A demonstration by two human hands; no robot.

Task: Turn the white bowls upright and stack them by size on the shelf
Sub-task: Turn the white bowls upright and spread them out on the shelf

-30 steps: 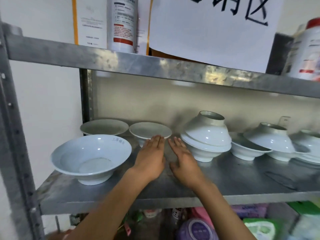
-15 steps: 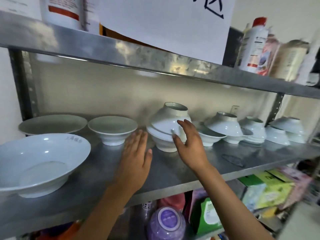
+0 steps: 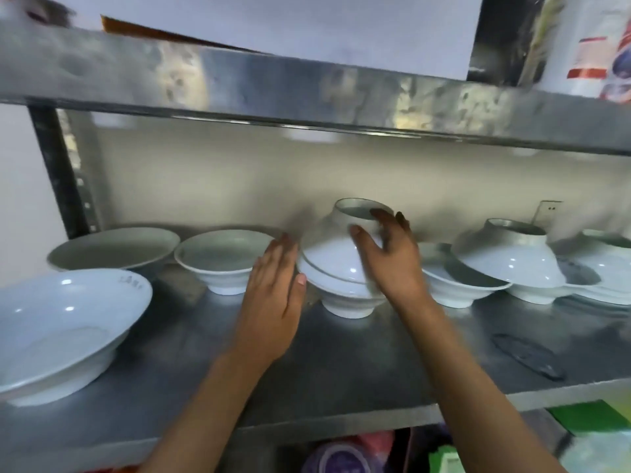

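Note:
Along the metal shelf (image 3: 375,377) stand white bowls. In the middle an upside-down bowl (image 3: 324,247) sits on an upright bowl (image 3: 341,298). My right hand (image 3: 392,257) grips the upside-down bowl, fingers over its foot ring and thumb on its side. My left hand (image 3: 273,295) is flat and open just left of that pair, thumb near the lower bowl's rim. Further right, a second upside-down bowl (image 3: 505,257) leans over an upright one (image 3: 454,291).
A large upright bowl (image 3: 61,322) sits at the front left, a wide shallow bowl (image 3: 112,247) behind it and a small upright bowl (image 3: 222,261) beside that. More bowls (image 3: 604,268) crowd the far right. The upper shelf (image 3: 307,90) hangs low overhead. A dark flat object (image 3: 526,356) lies front right.
Both hands moved from the bare shelf toward the middle pair of bowls. My right hand rose and took hold of the upside-down bowl; my left hand came up beside it.

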